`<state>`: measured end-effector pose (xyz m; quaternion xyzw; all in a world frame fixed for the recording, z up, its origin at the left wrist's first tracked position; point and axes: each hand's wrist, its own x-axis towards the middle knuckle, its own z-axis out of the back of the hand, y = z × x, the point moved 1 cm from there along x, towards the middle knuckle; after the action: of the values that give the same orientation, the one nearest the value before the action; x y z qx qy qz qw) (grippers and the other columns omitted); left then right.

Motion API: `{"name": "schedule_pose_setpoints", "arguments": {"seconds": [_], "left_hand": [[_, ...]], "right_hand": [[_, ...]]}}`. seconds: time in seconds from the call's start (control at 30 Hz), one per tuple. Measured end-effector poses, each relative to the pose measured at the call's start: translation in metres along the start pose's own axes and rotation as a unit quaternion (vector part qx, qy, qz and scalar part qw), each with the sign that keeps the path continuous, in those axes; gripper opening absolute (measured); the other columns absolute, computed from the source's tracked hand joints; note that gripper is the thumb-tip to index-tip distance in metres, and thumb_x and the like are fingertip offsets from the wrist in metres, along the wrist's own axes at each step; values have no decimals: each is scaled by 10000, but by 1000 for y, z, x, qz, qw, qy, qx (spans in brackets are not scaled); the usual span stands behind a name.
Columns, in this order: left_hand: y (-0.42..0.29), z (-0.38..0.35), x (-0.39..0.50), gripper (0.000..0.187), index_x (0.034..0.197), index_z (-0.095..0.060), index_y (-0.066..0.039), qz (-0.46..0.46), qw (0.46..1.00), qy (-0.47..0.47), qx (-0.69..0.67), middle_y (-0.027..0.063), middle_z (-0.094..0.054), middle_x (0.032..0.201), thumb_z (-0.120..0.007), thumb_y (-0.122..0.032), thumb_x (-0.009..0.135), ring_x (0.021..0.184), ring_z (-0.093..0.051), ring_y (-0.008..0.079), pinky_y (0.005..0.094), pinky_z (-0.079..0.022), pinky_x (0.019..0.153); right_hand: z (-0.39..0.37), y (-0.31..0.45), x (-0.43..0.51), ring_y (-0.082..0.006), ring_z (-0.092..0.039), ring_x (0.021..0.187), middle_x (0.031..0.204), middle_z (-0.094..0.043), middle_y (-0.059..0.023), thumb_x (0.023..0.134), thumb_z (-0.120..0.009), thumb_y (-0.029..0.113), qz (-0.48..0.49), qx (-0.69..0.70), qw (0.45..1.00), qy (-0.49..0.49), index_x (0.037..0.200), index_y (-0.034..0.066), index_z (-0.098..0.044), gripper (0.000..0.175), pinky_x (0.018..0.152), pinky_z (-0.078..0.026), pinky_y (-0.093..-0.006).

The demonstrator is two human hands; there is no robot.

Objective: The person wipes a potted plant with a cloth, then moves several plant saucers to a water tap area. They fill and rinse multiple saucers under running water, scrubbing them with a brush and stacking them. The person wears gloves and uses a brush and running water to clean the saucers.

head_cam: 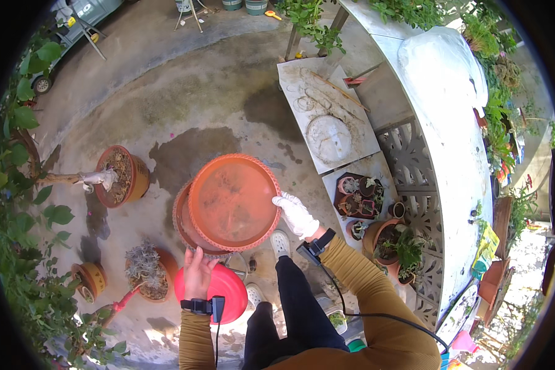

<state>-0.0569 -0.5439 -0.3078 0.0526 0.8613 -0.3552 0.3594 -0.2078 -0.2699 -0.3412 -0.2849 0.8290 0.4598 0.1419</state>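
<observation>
My right hand [298, 216], in a white glove, grips the right rim of a round orange plastic plant saucer [236, 203]. That saucer has a scalloped edge and dirt smears on its inside. Partly hidden beneath it, offset to the left, is a second, duller plant saucer [181, 217]. My left hand [199, 273] is bare, its fingers apart, and the fingertips overlap the lower saucer's near rim; whether they touch it is unclear. Below that hand sits a bright red round plastic object [226, 296], partly covered by my wrist.
Potted plants stand left: a tree pot [125, 175], a grey succulent [145, 266] and a small pot [90, 280]. At right are low slabs [335, 115], a tray of small pots [360, 196] and a long white counter [458, 162]. Metal legs [237, 267] show below the saucers.
</observation>
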Motion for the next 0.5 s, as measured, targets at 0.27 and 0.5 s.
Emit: {"name": "schedule_pose_setpoints", "arguments": {"seconds": [0.27,0.5], "left_hand": [[-32,-24,-29,255,1242,-519,-152,-13,997,76,-16,31,-604,1201,-538,-180,989,1033,-630,218,446,-545,866],[-91,-102,-17,345,1327,-459,-158,-28,991,124,-35,60,-545,1310,-530,-220,995,1161,-570,295,557,-449,989]], "right_hand": [[-38,19,-20,-180,-547,1169,1318,-536,-90,968,-521,184,-102,-94,990,15,1389,6,-427,467,1005,-435,-335],[-78,105,1,-237,-624,1070,1260,-581,-92,931,-474,12,-26,49,991,121,1383,61,-443,456,844,-560,-445]]}}
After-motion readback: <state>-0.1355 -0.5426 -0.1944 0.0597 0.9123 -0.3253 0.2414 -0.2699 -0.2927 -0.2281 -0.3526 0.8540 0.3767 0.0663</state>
